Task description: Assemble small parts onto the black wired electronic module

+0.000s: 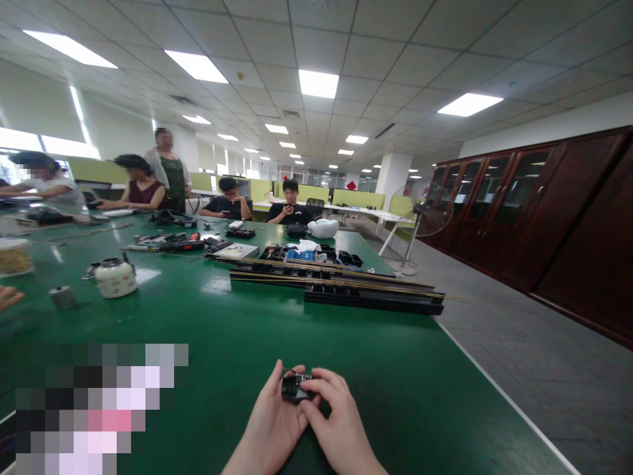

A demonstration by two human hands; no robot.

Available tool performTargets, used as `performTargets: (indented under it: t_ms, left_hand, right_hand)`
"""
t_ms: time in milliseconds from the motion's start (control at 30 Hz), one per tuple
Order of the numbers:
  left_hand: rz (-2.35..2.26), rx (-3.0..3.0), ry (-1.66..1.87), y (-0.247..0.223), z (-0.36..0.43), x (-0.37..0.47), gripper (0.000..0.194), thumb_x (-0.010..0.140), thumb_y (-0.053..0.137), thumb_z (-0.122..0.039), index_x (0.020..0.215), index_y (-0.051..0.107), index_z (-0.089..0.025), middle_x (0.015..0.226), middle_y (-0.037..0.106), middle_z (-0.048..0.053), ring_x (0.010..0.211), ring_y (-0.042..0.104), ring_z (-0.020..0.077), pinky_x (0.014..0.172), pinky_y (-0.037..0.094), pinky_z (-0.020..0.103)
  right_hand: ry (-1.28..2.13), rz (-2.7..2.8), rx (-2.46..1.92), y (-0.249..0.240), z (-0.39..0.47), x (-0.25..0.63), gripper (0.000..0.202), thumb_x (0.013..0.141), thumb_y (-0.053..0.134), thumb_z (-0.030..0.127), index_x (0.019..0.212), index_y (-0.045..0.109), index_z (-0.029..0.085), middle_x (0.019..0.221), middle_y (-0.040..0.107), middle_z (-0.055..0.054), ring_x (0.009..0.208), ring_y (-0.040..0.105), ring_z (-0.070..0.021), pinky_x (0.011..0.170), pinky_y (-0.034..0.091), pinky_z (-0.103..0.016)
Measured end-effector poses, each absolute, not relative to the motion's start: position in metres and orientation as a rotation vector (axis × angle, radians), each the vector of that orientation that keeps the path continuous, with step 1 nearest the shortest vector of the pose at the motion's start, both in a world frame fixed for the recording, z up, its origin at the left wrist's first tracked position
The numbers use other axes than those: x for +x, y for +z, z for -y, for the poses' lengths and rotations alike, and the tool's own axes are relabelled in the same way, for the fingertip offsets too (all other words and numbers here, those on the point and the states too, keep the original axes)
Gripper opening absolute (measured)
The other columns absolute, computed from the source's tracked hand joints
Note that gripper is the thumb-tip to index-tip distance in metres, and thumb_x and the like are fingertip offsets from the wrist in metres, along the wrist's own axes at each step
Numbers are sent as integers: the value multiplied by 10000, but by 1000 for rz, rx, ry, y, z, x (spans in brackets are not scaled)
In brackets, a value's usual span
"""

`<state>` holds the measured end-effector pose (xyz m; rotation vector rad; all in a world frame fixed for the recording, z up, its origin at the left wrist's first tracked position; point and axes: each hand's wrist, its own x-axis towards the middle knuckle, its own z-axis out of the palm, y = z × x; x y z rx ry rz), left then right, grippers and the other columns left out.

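Note:
A small black device is held low over the green table, near the bottom middle of the head view. My left hand cradles it from below, palm up, with the thumb along its left side. From the right, my right hand grips the device's right part between thumb and fingers, the fingertips resting on its top. The fingers cover part of the device, so its right end is partly hidden.
Long black rails with thin brass-coloured rods lie beyond my hands. Further back are a parts tray, tools and a white bag. A white jar and a grey cylinder stand left. Several people are around the table.

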<state>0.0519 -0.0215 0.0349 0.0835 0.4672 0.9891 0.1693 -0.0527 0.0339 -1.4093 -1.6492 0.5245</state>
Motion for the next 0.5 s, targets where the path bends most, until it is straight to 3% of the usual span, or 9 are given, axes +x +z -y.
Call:
performTargets:
  t_ms: [500]
  left_hand:
    - [-550,117,991,35,19,51,200,792,491,-309,775,589,-135,724,656,78,679,643,181,606,495,284]
  right_hand:
    - [584,1592,-1338,33,51,168,364,655,561,74,975,616,237,1031,623,-38,1006,551,-201,905,412,-344]
